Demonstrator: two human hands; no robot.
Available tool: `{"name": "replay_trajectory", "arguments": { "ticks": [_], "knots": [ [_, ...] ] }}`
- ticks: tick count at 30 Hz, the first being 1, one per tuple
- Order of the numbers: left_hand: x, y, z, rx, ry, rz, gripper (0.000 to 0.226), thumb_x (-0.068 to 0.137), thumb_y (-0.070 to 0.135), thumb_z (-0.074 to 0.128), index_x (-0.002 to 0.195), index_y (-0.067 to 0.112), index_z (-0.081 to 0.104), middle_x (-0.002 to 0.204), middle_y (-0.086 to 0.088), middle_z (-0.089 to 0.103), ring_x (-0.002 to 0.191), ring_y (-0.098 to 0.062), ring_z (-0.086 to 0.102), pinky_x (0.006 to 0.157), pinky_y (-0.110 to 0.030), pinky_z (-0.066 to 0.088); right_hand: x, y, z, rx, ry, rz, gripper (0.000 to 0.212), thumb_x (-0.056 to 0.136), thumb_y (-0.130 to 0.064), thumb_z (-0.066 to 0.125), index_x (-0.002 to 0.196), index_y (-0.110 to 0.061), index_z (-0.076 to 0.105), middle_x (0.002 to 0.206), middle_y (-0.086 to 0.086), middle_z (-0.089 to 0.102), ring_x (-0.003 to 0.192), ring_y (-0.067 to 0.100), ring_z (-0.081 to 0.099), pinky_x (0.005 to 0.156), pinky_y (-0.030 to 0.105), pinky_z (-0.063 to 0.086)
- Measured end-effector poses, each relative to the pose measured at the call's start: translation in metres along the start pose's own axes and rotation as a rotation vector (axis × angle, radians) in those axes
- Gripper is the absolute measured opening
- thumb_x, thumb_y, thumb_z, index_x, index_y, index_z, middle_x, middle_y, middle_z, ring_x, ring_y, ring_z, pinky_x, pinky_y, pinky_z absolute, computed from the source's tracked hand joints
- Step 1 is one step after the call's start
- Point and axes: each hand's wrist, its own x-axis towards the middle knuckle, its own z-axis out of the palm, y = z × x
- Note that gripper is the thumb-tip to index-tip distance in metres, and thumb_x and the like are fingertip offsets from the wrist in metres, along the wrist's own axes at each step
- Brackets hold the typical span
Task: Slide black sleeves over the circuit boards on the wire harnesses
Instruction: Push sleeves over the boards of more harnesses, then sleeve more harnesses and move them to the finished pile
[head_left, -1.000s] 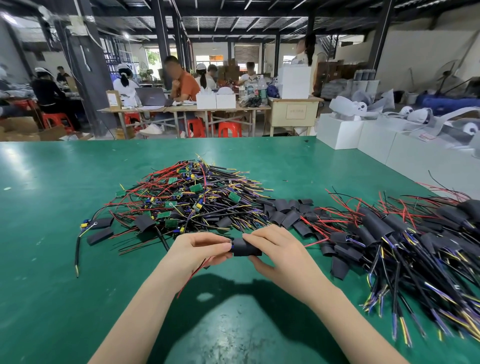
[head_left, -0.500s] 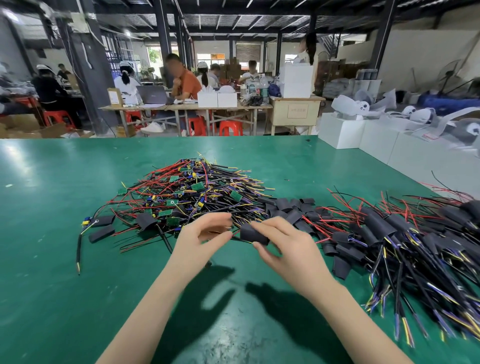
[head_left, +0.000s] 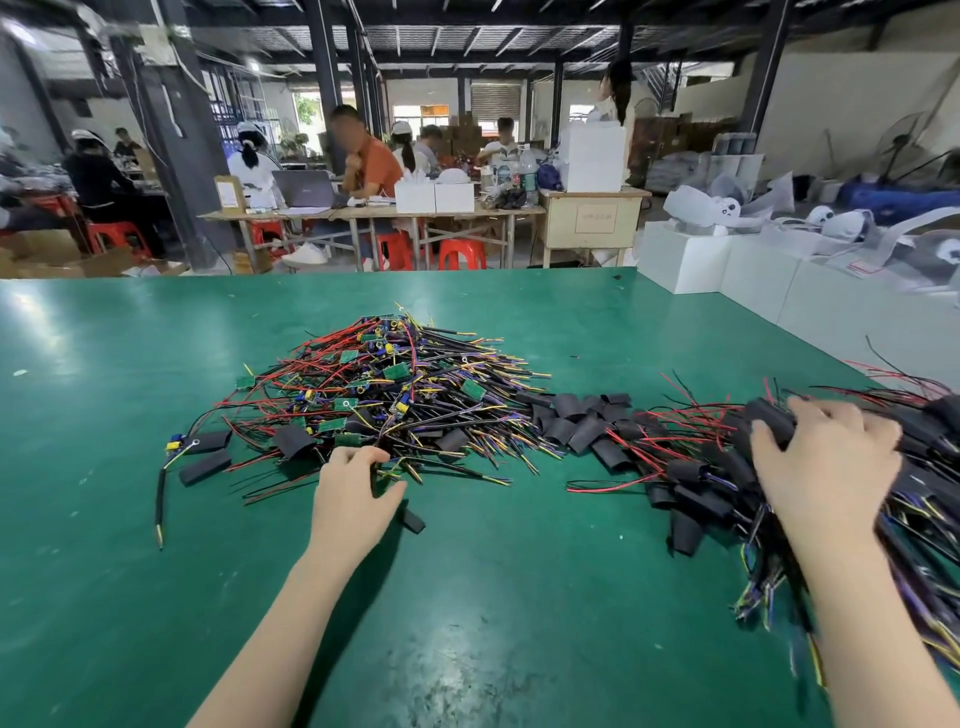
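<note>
A green work table (head_left: 467, 649) fills a factory hall where seated workers (head_left: 371, 166) man benches behind. The left hand (head_left: 350, 501) pinches wires at the near edge of the unsleeved harness pile (head_left: 384, 400), a black sleeve (head_left: 413, 520) lying flat beside its thumb, long axis angled near-right. The right hand (head_left: 826, 467) curls round a sleeved harness (head_left: 774, 422) atop the finished pile (head_left: 737, 478).

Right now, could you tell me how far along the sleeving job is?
Done: a pile of sleeved harnesses lies at the right, where the right hand rests on one black-sleeved piece. In hand: the left hand reaches into the pile of bare harnesses, whose green boards show. Left: that large pile, with loose black sleeves waiting beside it.
</note>
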Motion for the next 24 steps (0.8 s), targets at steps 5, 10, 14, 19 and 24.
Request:
{"name": "replay_trajectory", "arguments": {
  "ticks": [5, 10, 14, 19, 24],
  "knots": [
    [0.000, -0.002, 0.001, -0.006, 0.020, 0.003, 0.028, 0.084, 0.005, 0.068, 0.112, 0.009, 0.061, 0.108, -0.009, 0.052, 0.094, -0.028, 0.056, 0.085, -0.034, 0.042, -0.013, -0.036, 0.003, 0.190, 0.183, -0.235, 0.031, 0.082, -0.015, 0.068, 0.110, -0.003, 0.067, 0.113, 0.021, 0.060, 0.101, 0.043, 0.049, 0.080, 0.048, 0.042],
    [0.002, -0.001, -0.003, -0.203, 0.092, -0.069, 0.021, 0.082, -0.004, 0.065, 0.102, 0.003, 0.063, 0.091, -0.010, 0.065, 0.075, -0.020, 0.058, 0.072, -0.023, 0.042, -0.043, -0.069, 0.021, 0.263, -0.250, -0.384, 0.012, 0.082, -0.014, 0.067, 0.091, -0.008, 0.073, 0.089, 0.011, 0.066, 0.091, 0.033, 0.058, 0.077, 0.038, 0.049],
    [0.006, 0.002, -0.013, -0.473, -0.042, -0.295, 0.031, 0.083, -0.005, 0.062, 0.113, 0.002, 0.059, 0.082, -0.014, 0.068, 0.059, -0.021, 0.062, 0.051, -0.020, 0.049, -0.047, -0.086, 0.051, 0.163, -0.484, -0.416, 0.028, 0.086, -0.011, 0.055, 0.112, -0.011, 0.065, 0.114, 0.009, 0.059, 0.110, 0.028, 0.051, 0.089, 0.033, 0.044],
    [0.004, -0.002, -0.028, -0.409, -0.311, -0.268, 0.037, 0.081, -0.004, 0.068, 0.116, 0.006, 0.060, 0.076, -0.017, 0.071, 0.062, -0.024, 0.065, 0.068, -0.038, 0.059, -0.037, -0.106, 0.082, -0.164, -0.682, -0.460, 0.058, 0.090, -0.008, 0.048, 0.144, -0.017, 0.032, 0.156, 0.011, 0.021, 0.132, 0.030, 0.033, 0.100, 0.039, 0.040],
    [0.002, -0.004, -0.026, 0.204, -0.239, -0.050, 0.031, 0.086, 0.024, 0.067, 0.116, 0.022, 0.061, 0.100, 0.003, 0.065, 0.092, -0.016, 0.061, 0.081, -0.030, 0.050, -0.040, -0.117, 0.091, -0.257, -0.642, -0.504, 0.036, 0.091, -0.015, 0.048, 0.127, -0.015, 0.052, 0.127, 0.011, 0.054, 0.120, 0.031, 0.042, 0.093, 0.036, 0.040]
  ]
}}
